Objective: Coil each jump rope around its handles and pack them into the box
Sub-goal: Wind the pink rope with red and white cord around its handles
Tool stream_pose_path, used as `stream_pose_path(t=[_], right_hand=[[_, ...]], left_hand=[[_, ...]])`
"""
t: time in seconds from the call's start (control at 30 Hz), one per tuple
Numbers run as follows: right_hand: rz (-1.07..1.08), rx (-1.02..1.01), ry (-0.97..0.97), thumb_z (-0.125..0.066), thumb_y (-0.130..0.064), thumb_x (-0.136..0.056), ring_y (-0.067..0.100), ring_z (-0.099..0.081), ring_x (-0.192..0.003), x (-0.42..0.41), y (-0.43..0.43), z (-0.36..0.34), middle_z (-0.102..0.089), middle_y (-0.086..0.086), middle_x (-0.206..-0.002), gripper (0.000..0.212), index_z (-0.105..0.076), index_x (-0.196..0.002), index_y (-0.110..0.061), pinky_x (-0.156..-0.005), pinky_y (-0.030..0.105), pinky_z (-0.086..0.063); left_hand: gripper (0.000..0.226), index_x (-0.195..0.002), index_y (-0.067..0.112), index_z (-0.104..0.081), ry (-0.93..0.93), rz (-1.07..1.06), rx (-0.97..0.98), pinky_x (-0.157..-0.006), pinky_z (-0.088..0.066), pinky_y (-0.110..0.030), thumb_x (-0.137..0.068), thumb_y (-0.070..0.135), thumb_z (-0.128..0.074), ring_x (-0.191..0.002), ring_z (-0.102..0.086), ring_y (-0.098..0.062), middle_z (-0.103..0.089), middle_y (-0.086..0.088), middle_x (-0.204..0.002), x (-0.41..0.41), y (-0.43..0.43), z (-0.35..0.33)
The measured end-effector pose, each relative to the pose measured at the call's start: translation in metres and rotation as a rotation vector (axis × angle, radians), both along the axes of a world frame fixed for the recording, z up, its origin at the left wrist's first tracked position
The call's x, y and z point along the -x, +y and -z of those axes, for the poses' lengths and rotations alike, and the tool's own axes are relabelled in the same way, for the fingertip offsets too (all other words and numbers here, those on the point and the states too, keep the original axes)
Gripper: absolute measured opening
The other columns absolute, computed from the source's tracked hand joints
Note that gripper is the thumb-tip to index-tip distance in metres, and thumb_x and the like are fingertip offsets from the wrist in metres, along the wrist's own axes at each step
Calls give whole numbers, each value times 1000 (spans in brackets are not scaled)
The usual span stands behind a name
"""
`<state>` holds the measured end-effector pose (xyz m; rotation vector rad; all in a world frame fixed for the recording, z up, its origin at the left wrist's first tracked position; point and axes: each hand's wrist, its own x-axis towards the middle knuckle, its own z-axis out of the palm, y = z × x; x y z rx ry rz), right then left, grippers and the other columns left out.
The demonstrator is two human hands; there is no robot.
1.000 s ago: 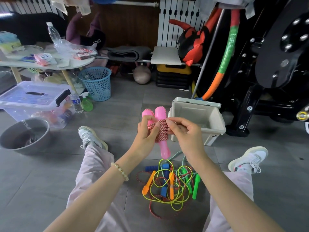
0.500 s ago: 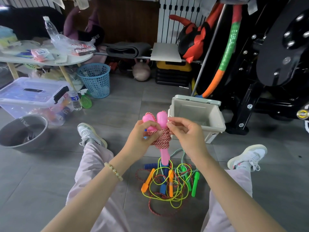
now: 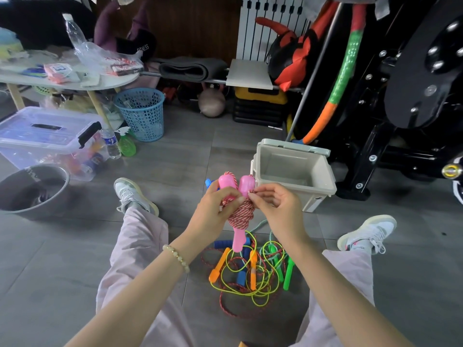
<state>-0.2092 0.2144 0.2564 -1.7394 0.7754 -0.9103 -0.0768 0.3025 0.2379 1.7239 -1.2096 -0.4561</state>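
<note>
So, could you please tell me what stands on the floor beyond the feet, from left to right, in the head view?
Clear lidded storage bin → blue mesh wastebasket → pink kettlebell → open beige box.

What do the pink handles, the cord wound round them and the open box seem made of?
Pink handles: likely moulded plastic, glossy, with bright highlights. Cord: braided red-and-white fibre, matte; the weave shows. Box: probably plastic, matte grey-beige, with a moulded rim and smooth walls.
</note>
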Motion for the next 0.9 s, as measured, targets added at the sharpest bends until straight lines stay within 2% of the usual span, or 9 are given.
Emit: stream_pose_path(t=[0.07,0.13,0.23,0.33,0.5,0.6,0.67,0.77,0.9], right_hand=[[34,40,29,-73,-14,-79,9,-67,-75,-1,1,3,-72,0,-83,9,-72,-88,-16,-69,23,-56],[45,160,60,-71,-14,-81,6,-65,-77,-2,4,7,-71,-1,-85,9,-74,-90,-13,-69,17,-53],[-17,247,111,-66,-16,-86,-1,-60,-86,-1,7,11,-61,-5,-97,19,-72,-103,-12,-72,11,-51],[-85,367,169,-66,-15,-85,-2,-59,-89,1,8,15,-57,-8,-100,26,-69,-110,-11,-76,11,-51],[-54,473,204,-72,-16,-80,9,-63,-77,-5,10,16,-63,-7,-92,19,-73,-98,-11,-70,25,-56],[-28,502,201,-72,-15,-81,7,-62,-72,-9,11,16,-68,-2,-85,10,-73,-89,-9,-67,25,-55],[-15,510,231,-70,-16,-82,8,-63,-72,-10,13,16,-69,1,-83,10,-71,-89,-9,-67,27,-56],[-19,541,323,-65,-16,-86,19,-64,-78,-12,15,16,-68,5,-90,14,-67,-97,-7,-70,35,-55],[-30,603,407,-58,-11,-89,22,-58,-76,-14,15,15,-62,8,-90,10,-63,-95,-5,-66,37,-49]], left_hand=[[7,-90,20,-64,58,-5,5,-78,-49,-27,-91,23,-59,-93,-55,-18,-48,2,-104,3,0,2],[6,-90,23,-62,83,-11,4,-76,-48,-22,-92,23,-57,-91,-55,-16,-47,3,-102,4,0,5],[7,-92,24,-61,98,-41,9,-72,-48,-18,-93,26,-54,-89,-55,-15,-49,-2,-102,1,2,8],[8,-90,26,-60,83,-36,4,-75,-51,-26,-93,29,-53,-91,-55,-17,-49,-3,-104,1,2,9],[12,-81,26,-57,58,-124,6,-75,-52,-41,-91,34,-56,-85,-56,-21,-53,-4,-99,4,1,7],[16,-78,25,-56,-11,-169,-9,-62,-49,-27,-88,37,-59,-75,-55,-16,-54,-1,-95,1,2,4],[19,-80,21,-59,-83,-174,-28,-57,-38,-14,-88,38,-60,-72,-51,-11,-52,3,-93,1,4,3],[25,-88,15,-64,-160,-197,-56,-61,-38,-24,-89,40,-59,-76,-53,-16,-51,5,-99,3,3,1],[29,-114,27,-48,-118,-196,-99,-55,-34,-18,-92,44,-54,-69,-54,-9,-55,10,-96,10,2,-1]])
